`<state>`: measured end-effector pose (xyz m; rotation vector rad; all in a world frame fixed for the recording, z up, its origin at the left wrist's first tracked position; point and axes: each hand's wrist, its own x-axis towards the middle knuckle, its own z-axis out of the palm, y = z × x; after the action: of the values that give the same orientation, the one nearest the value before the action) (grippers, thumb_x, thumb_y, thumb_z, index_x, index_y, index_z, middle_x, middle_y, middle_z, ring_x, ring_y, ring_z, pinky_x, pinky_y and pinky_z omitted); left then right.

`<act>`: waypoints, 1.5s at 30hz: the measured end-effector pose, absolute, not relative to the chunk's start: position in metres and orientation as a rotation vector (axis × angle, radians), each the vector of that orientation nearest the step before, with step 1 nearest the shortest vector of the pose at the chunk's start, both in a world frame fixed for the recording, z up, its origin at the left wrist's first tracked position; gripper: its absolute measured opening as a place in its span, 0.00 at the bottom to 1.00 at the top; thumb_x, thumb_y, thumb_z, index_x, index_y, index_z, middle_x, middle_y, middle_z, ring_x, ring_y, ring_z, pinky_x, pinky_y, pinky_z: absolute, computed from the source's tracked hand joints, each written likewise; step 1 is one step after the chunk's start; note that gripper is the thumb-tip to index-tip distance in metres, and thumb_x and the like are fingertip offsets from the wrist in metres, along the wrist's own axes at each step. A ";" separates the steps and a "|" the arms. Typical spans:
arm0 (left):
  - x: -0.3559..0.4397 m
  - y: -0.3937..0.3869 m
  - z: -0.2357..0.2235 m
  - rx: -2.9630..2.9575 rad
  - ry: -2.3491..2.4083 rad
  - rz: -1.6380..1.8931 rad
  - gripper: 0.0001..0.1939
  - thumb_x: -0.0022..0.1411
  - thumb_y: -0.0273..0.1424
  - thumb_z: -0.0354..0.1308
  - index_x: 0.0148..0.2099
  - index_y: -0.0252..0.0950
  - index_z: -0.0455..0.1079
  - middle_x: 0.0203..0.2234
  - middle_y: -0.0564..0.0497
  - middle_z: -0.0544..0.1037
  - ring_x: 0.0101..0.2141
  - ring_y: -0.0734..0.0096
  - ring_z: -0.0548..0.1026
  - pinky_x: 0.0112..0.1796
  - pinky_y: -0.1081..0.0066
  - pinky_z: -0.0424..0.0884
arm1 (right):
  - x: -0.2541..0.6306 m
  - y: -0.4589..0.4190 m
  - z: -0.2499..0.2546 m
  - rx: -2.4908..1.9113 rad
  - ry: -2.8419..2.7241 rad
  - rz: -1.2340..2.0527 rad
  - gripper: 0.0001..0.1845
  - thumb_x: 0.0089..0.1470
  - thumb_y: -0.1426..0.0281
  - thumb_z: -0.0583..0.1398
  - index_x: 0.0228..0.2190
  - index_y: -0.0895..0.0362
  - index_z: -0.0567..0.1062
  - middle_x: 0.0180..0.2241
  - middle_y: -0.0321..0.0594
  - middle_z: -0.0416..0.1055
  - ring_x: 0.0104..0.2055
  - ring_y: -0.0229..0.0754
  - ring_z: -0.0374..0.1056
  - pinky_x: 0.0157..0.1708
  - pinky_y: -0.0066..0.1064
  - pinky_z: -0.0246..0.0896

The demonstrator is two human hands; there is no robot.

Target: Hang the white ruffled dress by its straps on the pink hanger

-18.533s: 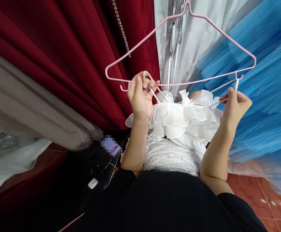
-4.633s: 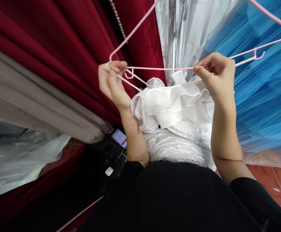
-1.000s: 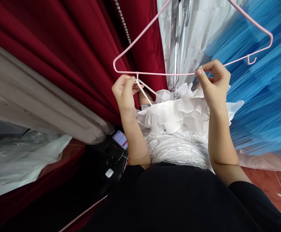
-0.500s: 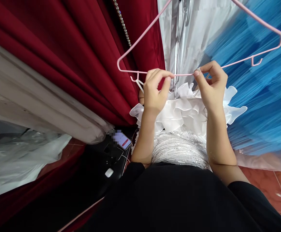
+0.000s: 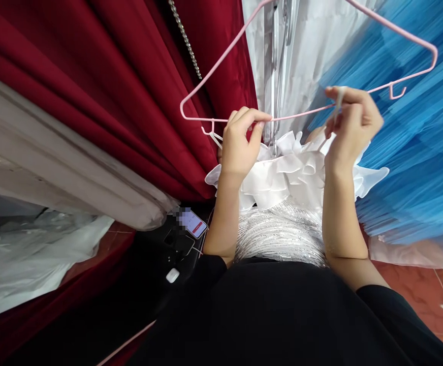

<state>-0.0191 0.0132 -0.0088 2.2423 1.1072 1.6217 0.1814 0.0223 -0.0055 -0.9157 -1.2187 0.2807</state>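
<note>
My left hand (image 5: 242, 145) pinches the bottom bar of a pink clothes hanger (image 5: 301, 115). Beside it, a thin white strap hangs over the hanger's left hook. A second white strap (image 5: 340, 96) is looped on the fingers of my right hand (image 5: 353, 124), which is closed on it and partly blurred just below the bar's right half. The hanger's right hook (image 5: 398, 93) carries nothing. Below both hands is a white dress (image 5: 282, 236) with ruffles (image 5: 271, 180) along its top and a sequined bodice.
Red drapery (image 5: 130, 101) and a pale fabric (image 5: 61, 152) hang on the left, blue tulle (image 5: 408, 142) on the right. Metal rails (image 5: 278, 76) stand behind the hanger. A phone (image 5: 193, 223) and a small white case (image 5: 172, 275) lie on a black surface at lower left.
My right hand has come off the hanger bar and moved right with the strap stretched on its fingers. The hanger has shifted slightly left, its left end dipping. My left hand keeps its grip.
</note>
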 end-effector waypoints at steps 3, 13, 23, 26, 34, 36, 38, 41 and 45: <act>-0.020 0.015 -0.010 2.214 1.087 1.618 0.08 0.68 0.30 0.53 0.43 0.43 0.74 0.34 0.51 0.73 0.42 0.62 0.72 0.46 0.60 0.69 | 0.204 0.032 -0.010 -0.712 -0.744 0.057 0.21 0.51 0.78 0.45 0.35 0.57 0.75 0.38 0.41 0.75 0.18 0.31 0.59 0.17 0.30 0.48; -0.015 0.014 -0.008 2.152 0.988 1.597 0.11 0.66 0.22 0.53 0.44 0.41 0.74 0.37 0.51 0.76 0.41 0.66 0.74 0.45 0.63 0.71 | 0.245 0.037 -0.007 -0.577 -0.647 0.168 0.05 0.55 0.74 0.59 0.37 0.58 0.73 0.36 0.39 0.75 0.34 0.36 0.74 0.36 0.30 0.68; -0.020 0.017 -0.009 2.109 0.945 1.562 0.12 0.66 0.21 0.53 0.44 0.41 0.74 0.38 0.51 0.76 0.42 0.66 0.75 0.47 0.62 0.71 | 0.246 0.026 -0.005 -0.508 -0.561 0.561 0.11 0.64 0.71 0.48 0.39 0.56 0.69 0.35 0.33 0.73 0.26 0.27 0.70 0.24 0.19 0.65; -0.019 0.017 -0.008 2.099 0.944 1.541 0.11 0.67 0.23 0.53 0.44 0.42 0.74 0.38 0.51 0.76 0.42 0.66 0.75 0.47 0.61 0.72 | 0.250 0.024 -0.003 -0.457 -0.460 0.552 0.13 0.64 0.69 0.47 0.39 0.57 0.70 0.39 0.36 0.73 0.26 0.27 0.70 0.25 0.19 0.66; -0.020 0.012 -0.007 2.095 1.015 1.513 0.10 0.67 0.26 0.53 0.43 0.43 0.74 0.37 0.51 0.75 0.44 0.64 0.76 0.48 0.58 0.74 | 0.262 0.028 0.005 -0.529 -0.466 0.369 0.15 0.62 0.72 0.49 0.35 0.54 0.75 0.38 0.34 0.75 0.33 0.30 0.75 0.32 0.24 0.68; -0.021 0.012 -0.007 2.119 1.025 1.510 0.09 0.67 0.26 0.53 0.43 0.43 0.74 0.37 0.50 0.75 0.43 0.64 0.75 0.49 0.58 0.73 | 0.265 0.032 0.005 -0.565 -0.499 0.381 0.13 0.60 0.73 0.51 0.33 0.55 0.75 0.34 0.35 0.75 0.31 0.31 0.74 0.31 0.24 0.68; -0.022 0.012 -0.008 2.155 1.039 1.511 0.10 0.67 0.26 0.53 0.43 0.43 0.74 0.37 0.50 0.75 0.43 0.64 0.75 0.49 0.57 0.73 | 0.269 0.037 0.004 -0.610 -0.566 0.403 0.09 0.58 0.73 0.56 0.31 0.56 0.76 0.30 0.37 0.74 0.27 0.31 0.72 0.28 0.23 0.66; -0.025 0.013 -0.008 2.183 1.078 1.521 0.10 0.67 0.26 0.53 0.43 0.43 0.74 0.36 0.50 0.75 0.42 0.64 0.74 0.49 0.57 0.72 | 0.276 0.044 0.000 -0.712 -0.649 0.413 0.09 0.57 0.73 0.57 0.27 0.58 0.75 0.25 0.39 0.72 0.21 0.32 0.67 0.20 0.24 0.62; -0.026 0.012 -0.007 2.193 1.110 1.533 0.09 0.66 0.25 0.54 0.43 0.42 0.74 0.35 0.50 0.74 0.40 0.64 0.73 0.47 0.60 0.72 | 0.277 0.045 0.001 -0.853 -0.765 0.358 0.12 0.56 0.76 0.52 0.24 0.55 0.70 0.21 0.37 0.66 0.19 0.34 0.64 0.19 0.29 0.61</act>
<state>-0.0264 0.0118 -0.0067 2.1934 1.1096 1.5326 0.2770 0.0448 0.0012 -0.8527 -0.7653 0.3582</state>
